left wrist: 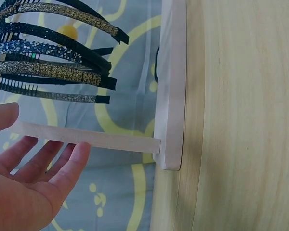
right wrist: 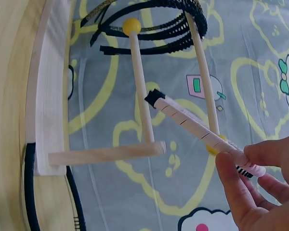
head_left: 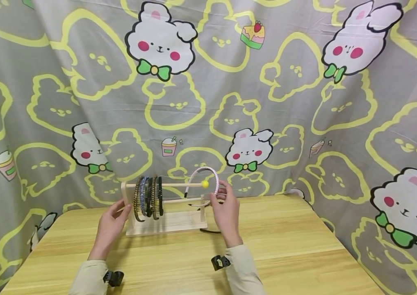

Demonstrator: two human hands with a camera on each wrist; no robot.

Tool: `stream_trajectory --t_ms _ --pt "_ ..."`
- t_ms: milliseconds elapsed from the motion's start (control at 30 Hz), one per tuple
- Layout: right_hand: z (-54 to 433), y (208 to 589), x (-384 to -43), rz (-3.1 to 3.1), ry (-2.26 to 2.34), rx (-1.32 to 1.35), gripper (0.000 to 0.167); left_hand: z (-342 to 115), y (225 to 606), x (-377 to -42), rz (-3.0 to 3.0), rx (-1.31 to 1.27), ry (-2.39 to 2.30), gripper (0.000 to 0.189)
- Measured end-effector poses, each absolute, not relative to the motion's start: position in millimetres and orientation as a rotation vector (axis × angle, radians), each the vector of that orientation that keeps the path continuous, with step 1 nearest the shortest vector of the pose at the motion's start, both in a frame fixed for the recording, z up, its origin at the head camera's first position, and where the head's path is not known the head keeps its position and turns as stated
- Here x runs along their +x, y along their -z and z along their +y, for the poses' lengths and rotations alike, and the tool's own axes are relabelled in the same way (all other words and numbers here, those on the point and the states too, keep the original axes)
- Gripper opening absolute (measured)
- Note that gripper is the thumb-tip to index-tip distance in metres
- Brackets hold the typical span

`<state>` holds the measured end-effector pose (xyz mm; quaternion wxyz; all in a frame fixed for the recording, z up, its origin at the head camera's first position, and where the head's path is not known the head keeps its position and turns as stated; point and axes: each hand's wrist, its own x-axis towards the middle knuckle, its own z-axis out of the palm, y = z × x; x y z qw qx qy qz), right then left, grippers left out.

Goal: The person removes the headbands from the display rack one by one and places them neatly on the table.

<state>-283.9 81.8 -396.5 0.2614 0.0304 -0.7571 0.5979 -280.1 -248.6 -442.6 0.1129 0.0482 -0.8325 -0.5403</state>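
Observation:
My left hand (head_left: 111, 223) holds the left upright (left wrist: 111, 139) of a wooden headband rack (head_left: 167, 221), thumb on one side and fingers along the other. With thumb and fingers, my right hand (head_left: 226, 209) pinches a pale pink headband (head_left: 216, 177) at its curved middle. Its black-tipped ends point left toward the rack, and the band lies around the yellow ball end (head_left: 205, 184) of the upper bar in the head view. Several dark and glittery headbands (head_left: 149, 198) hang on the left half of that bar.
A lower bar (right wrist: 142, 91) with its own yellow ball (right wrist: 132, 26) runs from the shorter right upright (right wrist: 106, 154). A black band (head_left: 211, 232) lies on the wooden table (head_left: 285, 246) by the rack's right foot. A patterned curtain (head_left: 193, 102) hangs close behind.

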Motion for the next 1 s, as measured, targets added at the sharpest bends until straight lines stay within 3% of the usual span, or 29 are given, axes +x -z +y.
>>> stream_trajectory --t_ms 1000 --pt "176.3 409.7 -285.1 -1.944 -1.794 -0.271 0.049 -249.4 443.1 -279.5 -2.440 0.130 1.601 0.075"
